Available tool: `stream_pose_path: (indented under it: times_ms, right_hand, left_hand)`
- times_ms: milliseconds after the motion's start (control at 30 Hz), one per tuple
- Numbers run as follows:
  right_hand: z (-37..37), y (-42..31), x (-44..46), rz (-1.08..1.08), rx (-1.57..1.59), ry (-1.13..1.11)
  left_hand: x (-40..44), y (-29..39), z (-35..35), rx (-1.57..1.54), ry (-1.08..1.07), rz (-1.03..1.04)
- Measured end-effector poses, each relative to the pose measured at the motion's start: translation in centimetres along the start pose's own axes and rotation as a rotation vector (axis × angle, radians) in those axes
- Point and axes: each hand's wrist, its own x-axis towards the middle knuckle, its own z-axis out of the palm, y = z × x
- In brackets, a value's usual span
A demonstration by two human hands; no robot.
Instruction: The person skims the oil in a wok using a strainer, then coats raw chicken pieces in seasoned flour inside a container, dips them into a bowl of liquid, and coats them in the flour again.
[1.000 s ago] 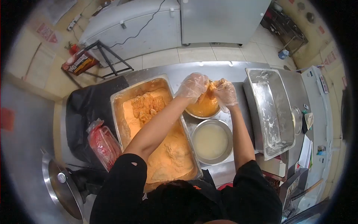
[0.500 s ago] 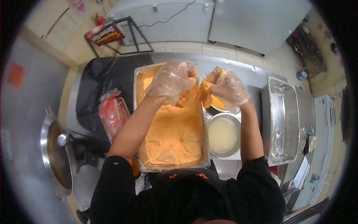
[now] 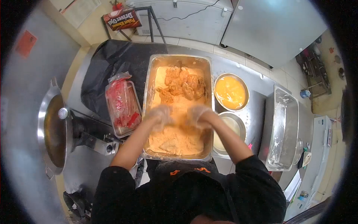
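A deep metal tray (image 3: pixel 147 100) holds orange seasoned flour (image 3: pixel 177 143). Several battered pieces, apparently chicken (image 3: pixel 182 83), lie bunched on the flour at the far end. My left hand (image 3: pixel 161 115) and my right hand (image 3: pixel 197 115), both in clear plastic gloves, are down at the flour just nearer to me than those pieces. Motion smears the fingers of both, so their grip is hidden. Right of the tray stand a bowl of yellow-orange batter (image 3: pixel 231 92) and a bowl of pale liquid (image 3: pixel 230 125), the latter partly behind my right forearm.
Left of the tray lies a clear container with red plastic wrapping (image 3: pixel 122 104) on black plastic sheeting (image 3: pixel 108 63). A wide pan of dark oil (image 3: pixel 54 134) stands at far left. On the right is a large floury metal pan (image 3: pixel 285 128).
Both hands have come down and toward me from the tray's far right edge. The coated pieces they held now lie in the tray. The view has shifted a little.
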Motion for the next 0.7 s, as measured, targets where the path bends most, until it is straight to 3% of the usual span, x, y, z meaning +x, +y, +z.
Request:
stream_pose_path:
  times_ms: [67,167,233,300,367,467,533,600,667,700]
  right_hand:
    - [-0.1,-5.9,-2.3,0.215,-0.104,-0.288]
    - [0.2,-8.0,-4.1,0.216,-0.062,-0.222]
    - [-1.3,-9.4,-5.8,0.201,-0.064,-0.214]
    - [-0.9,-9.8,-7.2,0.194,-0.059,-0.202]
    - [0.9,-9.4,-8.6,0.183,-0.181,0.020]
    - [0.1,-9.9,-9.9,0.148,-0.203,-0.017]
    - [0.1,-9.4,-10.0,0.133,-0.190,-0.022]
    - [-1.6,-8.9,-9.6,0.110,-0.178,-0.022]
    - [-5.3,-9.1,-9.8,0.099,0.165,-0.066]
    - [-3.0,-6.6,-9.4,0.070,0.281,0.145]
  left_hand:
    - [-1.5,-1.4,4.1,0.482,0.045,0.050]
    - [-2.3,-1.5,4.9,0.351,0.021,-0.009]
    - [-3.6,0.8,2.6,0.314,-0.223,-0.125]
    - [-5.0,1.7,1.0,0.357,-0.210,-0.130]
    - [-4.6,0.0,0.7,0.393,-0.208,-0.132]
    - [-3.7,-2.9,1.1,0.281,-0.146,-0.134]
    - [-7.2,1.0,0.9,0.487,0.024,-0.054]
    - [-6.2,0.5,2.4,0.520,-0.078,-0.130]
    - [-6.4,1.1,2.1,0.558,-0.188,-0.204]
    - [-7.2,2.7,0.5,0.475,-0.229,-0.272]
